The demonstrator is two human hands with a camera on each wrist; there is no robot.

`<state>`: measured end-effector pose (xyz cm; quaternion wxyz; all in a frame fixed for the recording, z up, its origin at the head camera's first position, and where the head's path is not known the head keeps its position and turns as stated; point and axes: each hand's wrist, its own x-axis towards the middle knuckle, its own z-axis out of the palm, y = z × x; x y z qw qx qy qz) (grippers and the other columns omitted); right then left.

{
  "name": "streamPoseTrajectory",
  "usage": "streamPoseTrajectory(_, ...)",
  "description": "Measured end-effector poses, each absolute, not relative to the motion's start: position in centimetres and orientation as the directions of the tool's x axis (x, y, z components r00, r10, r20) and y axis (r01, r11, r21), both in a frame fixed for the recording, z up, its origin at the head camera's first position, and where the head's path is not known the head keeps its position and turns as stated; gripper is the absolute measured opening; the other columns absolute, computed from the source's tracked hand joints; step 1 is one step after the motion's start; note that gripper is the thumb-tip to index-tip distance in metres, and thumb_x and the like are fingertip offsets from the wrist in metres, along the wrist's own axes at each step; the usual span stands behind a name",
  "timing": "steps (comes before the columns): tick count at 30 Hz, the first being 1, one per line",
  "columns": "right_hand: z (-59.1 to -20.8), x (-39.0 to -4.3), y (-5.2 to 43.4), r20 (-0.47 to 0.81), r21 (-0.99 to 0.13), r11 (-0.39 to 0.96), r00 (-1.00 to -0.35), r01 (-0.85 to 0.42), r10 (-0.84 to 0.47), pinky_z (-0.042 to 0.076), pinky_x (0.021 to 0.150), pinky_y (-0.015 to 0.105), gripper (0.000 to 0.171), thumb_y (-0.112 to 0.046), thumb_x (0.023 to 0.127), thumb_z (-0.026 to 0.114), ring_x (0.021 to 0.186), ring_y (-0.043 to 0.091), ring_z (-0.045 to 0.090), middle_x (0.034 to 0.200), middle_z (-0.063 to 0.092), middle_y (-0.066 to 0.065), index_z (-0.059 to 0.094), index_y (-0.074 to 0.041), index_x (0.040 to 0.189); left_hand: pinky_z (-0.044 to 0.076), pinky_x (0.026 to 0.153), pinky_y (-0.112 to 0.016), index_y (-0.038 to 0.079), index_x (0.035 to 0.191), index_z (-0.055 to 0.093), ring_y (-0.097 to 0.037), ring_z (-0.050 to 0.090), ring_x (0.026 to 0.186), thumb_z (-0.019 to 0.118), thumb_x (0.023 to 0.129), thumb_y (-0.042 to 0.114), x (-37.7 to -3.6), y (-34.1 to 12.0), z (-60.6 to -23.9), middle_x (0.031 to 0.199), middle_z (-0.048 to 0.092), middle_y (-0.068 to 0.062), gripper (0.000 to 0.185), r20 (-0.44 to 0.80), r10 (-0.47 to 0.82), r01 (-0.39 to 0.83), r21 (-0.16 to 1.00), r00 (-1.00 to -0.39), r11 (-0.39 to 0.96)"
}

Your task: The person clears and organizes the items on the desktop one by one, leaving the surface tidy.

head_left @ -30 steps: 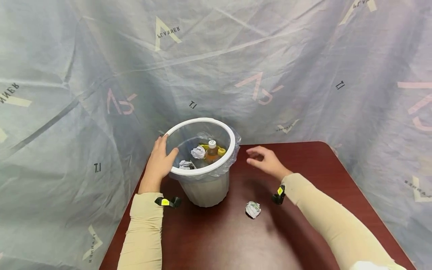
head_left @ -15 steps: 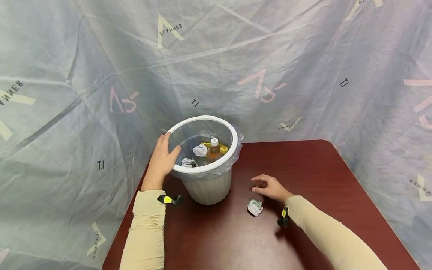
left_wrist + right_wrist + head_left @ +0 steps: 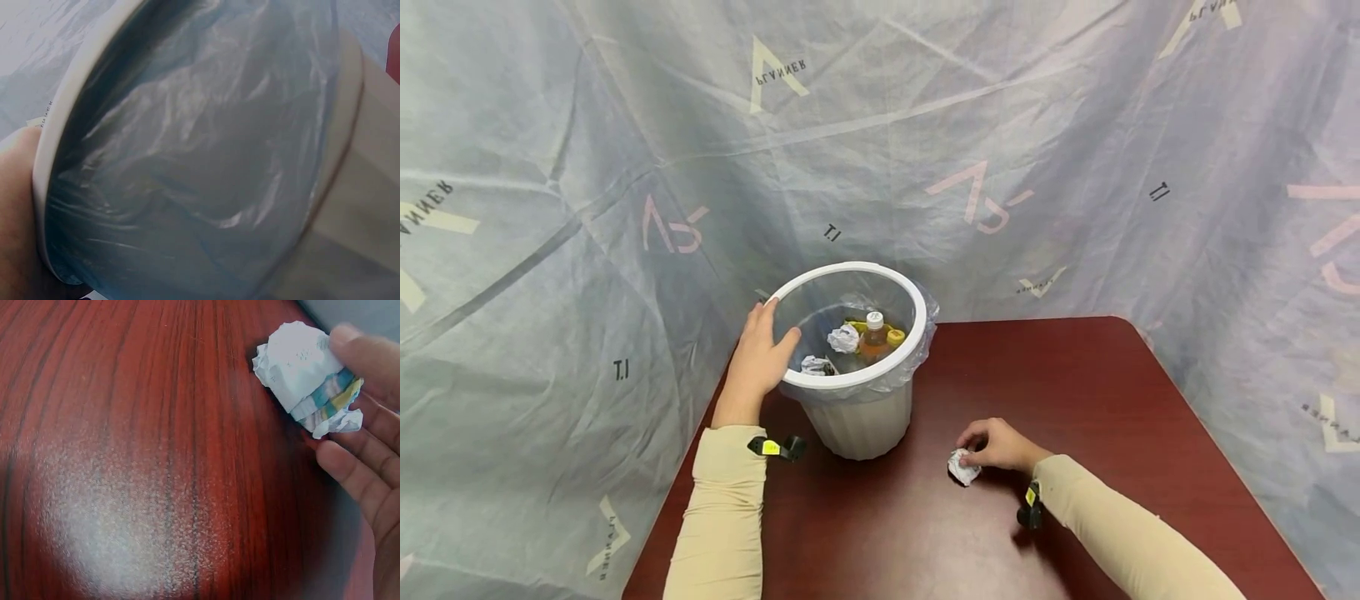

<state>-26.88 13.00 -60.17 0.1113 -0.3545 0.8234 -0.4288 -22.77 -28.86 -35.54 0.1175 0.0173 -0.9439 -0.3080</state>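
A white trash bin [image 3: 859,417] with a clear plastic liner [image 3: 917,358] stands on the table. My left hand [image 3: 758,354] holds its rim on the left side, the thumb over the opening; in the left wrist view the rim [image 3: 55,134] hides part of that hand. Down on the table, right of the bin, lies a crumpled paper ball [image 3: 962,468]. My right hand [image 3: 1002,446] grips it from the right. The right wrist view shows printed text and coloured stripes on the paper ball [image 3: 303,365], with the thumb on it and the other fingers around its lower side.
Inside the bin are two crumpled papers, one paper [image 3: 844,338] beside a bottle [image 3: 873,337] with a white cap, and a yellow cap [image 3: 895,337]. The dark red table [image 3: 880,533] is bordered by grey printed sheeting [image 3: 880,167] at the back and sides.
My right hand has come down from beside the bin to the table and closed its fingers on the paper ball. The left hand stays on the bin's rim.
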Motion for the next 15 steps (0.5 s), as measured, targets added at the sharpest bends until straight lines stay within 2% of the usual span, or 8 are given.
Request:
streamPoseTrajectory(4, -60.1, -26.6, 13.0, 0.095, -0.792, 0.395, -0.733, -0.466, -0.674, 0.055, 0.066, 0.025, 0.021, -0.024, 0.081, 0.087, 0.078, 0.006, 0.065, 0.091, 0.072, -0.007, 0.078, -0.014, 0.097, 0.016, 0.120, -0.061, 0.012, 0.162, 0.020, -0.044, 0.011, 0.153, 0.049, 0.102, 0.038, -22.8, -28.7, -35.8, 0.168, 0.009, -0.021, 0.072, 0.211, -0.104, 0.040, 0.584, -0.972, 0.810)
streamPoseTrajectory(10, -59.4, -26.8, 13.1, 0.075, -0.828, 0.380, -0.752, -0.413, -0.655, 0.056, 0.066, 0.026, 0.021, -0.020, 0.083, 0.085, 0.078, 0.009, 0.067, 0.089, 0.074, -0.003, 0.078, -0.009, 0.099, 0.017, 0.119, -0.062, 0.013, 0.163, 0.020, -0.043, 0.010, 0.153, 0.049, 0.102, 0.040, -22.7, -28.7, -35.8, 0.168, 0.009, -0.020, 0.073, 0.207, -0.109, 0.032, 0.579, -0.972, 0.814)
streamPoseTrajectory(15, -57.7, -28.2, 13.4, 0.086, -0.866, 0.354, -0.802, -0.354, -0.591, 0.057, 0.067, 0.027, 0.019, -0.016, 0.084, 0.083, 0.079, 0.013, 0.068, 0.090, 0.075, 0.003, 0.077, -0.007, 0.100, 0.017, 0.119, -0.063, 0.014, 0.163, 0.019, -0.042, 0.009, 0.154, 0.049, 0.101, 0.041, -22.6, -28.3, -35.6, 0.168, 0.008, -0.019, 0.074, 0.195, -0.106, 0.027, 0.581, -0.975, 0.814)
